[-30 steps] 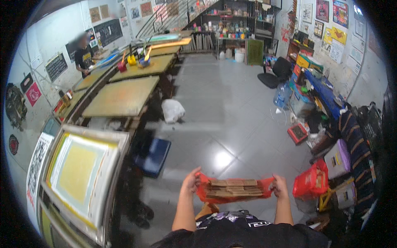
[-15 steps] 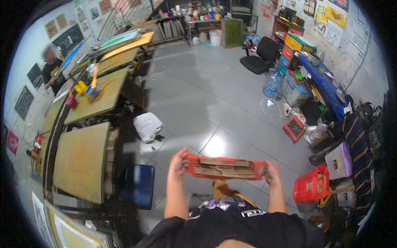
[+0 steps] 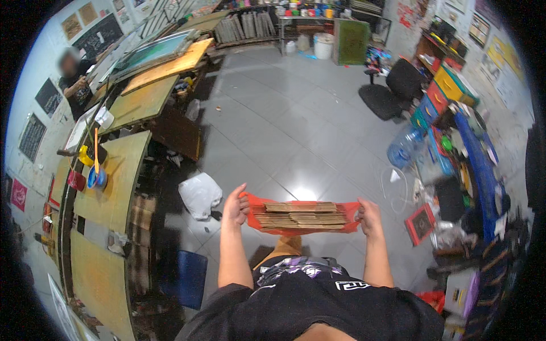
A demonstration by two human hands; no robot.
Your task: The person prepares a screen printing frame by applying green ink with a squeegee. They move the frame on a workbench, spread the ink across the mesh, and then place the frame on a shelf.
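Between my hands a red plastic bag (image 3: pixel 304 232) is stretched out wide at waist height. Stacked flat brown cardboard pieces (image 3: pixel 301 219) lie in it and show along its open side. My left hand (image 3: pixel 236 207) is closed around the bag's left end, its thumb pointing up. At the right end, my right hand (image 3: pixel 368 217) grips the bag with curled fingers. Both forearms reach forward from my black T-shirt, and the grey tiled floor shows beyond the bag.
A white plastic bag (image 3: pixel 200 196) lies on the floor to the left, by long yellowish work tables (image 3: pixel 108 176). A blue seat (image 3: pixel 191 278) stands nearer. To the right are a black office chair (image 3: pixel 392 91), a water jug (image 3: pixel 405 149) and a red frame (image 3: pixel 420 225). Another person (image 3: pixel 77 82) stands far left.
The room has shifted toward me and rightward in view, as I have moved forward and turned somewhat left. My hands still hold the red bag stretched. The other person's arms have risen.
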